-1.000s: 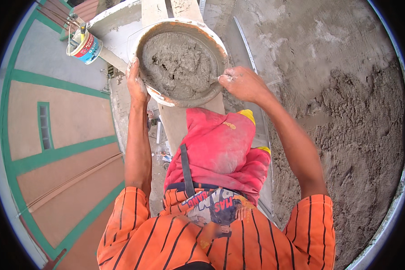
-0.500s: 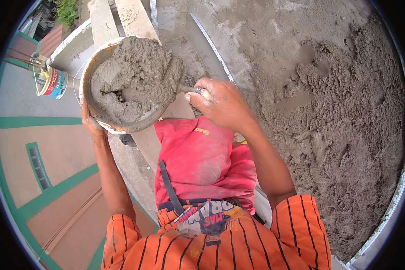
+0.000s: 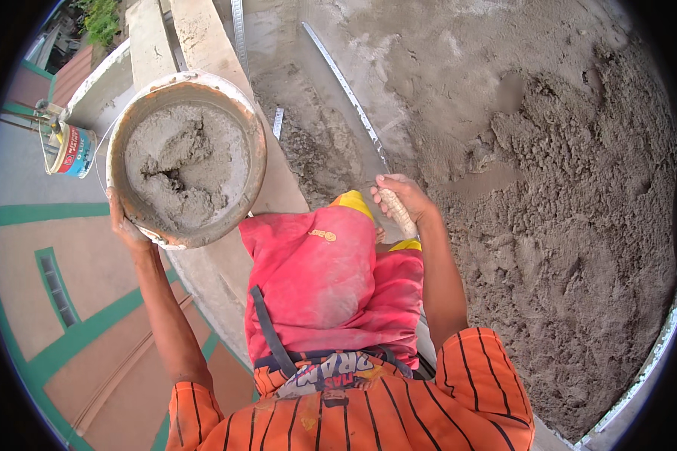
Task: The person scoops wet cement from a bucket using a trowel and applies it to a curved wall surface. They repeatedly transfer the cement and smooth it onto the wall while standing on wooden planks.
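A large round bucket (image 3: 255, 150) of wet grey mortar (image 3: 195, 161) is seen in the upper left of the frame, apparently rested over pale planks (image 3: 203, 37). Its lower-left side is touched by the left hand (image 3: 130, 228); the fingers are partly hidden, so whether the grip is closed on it cannot be told. By the right hand (image 3: 405, 201), near the centre, a pale tool handle (image 3: 399, 213) is gripped, well apart from the bucket; no blade can be made out.

Along the right of the frame, a broad surface is covered with rough mortar (image 3: 557, 301), while a smoother grey stretch (image 3: 459, 45) is shown toward the top. The coating is judged to be laid over much of that surface, with the coarse part left unevened. A good amount of mortar is left in the bucket.

A perforated metal strip (image 3: 346, 86) is set between the planks and the coated surface, its lower end just above the right hand. The space between the hands is partly taken up by the red trousers (image 3: 316, 278). At the far left, a small paint pail (image 3: 75, 154) is seen beside a green-trimmed building (image 3: 22, 263).
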A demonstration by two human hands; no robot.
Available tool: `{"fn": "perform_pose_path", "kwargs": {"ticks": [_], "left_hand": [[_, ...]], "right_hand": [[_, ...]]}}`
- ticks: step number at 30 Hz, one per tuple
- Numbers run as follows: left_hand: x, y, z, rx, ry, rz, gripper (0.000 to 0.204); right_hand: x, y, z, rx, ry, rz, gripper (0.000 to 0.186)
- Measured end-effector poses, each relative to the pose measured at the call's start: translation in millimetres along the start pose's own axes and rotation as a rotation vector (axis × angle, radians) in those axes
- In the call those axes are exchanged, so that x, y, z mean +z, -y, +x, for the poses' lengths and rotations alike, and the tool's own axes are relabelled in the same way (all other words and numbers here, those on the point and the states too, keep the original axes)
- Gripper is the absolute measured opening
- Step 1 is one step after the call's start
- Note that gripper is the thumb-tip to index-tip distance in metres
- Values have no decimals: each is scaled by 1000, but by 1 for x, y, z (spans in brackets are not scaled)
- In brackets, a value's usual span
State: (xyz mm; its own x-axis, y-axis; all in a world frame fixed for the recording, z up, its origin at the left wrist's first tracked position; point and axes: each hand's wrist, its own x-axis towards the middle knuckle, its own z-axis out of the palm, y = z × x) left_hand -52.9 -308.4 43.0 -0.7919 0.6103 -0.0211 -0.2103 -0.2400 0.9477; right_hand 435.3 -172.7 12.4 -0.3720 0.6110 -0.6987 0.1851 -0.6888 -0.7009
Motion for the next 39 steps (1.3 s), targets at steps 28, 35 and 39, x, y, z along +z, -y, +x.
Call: {"fn": "perform_pose_path", "kwargs": {"ticks": [28, 35, 39], "left_hand": [[-13, 2, -7, 79, -189, 147, 49], [-16, 4, 1, 28, -82, 52, 50], [-16, 5, 1, 30, -38, 41, 51]], "right_hand": [[-55, -93, -16, -127, -788, -912, 42], [-41, -59, -110, -281, -925, -753, 36], [-22, -26, -153, -273, -924, -509, 36]]}}
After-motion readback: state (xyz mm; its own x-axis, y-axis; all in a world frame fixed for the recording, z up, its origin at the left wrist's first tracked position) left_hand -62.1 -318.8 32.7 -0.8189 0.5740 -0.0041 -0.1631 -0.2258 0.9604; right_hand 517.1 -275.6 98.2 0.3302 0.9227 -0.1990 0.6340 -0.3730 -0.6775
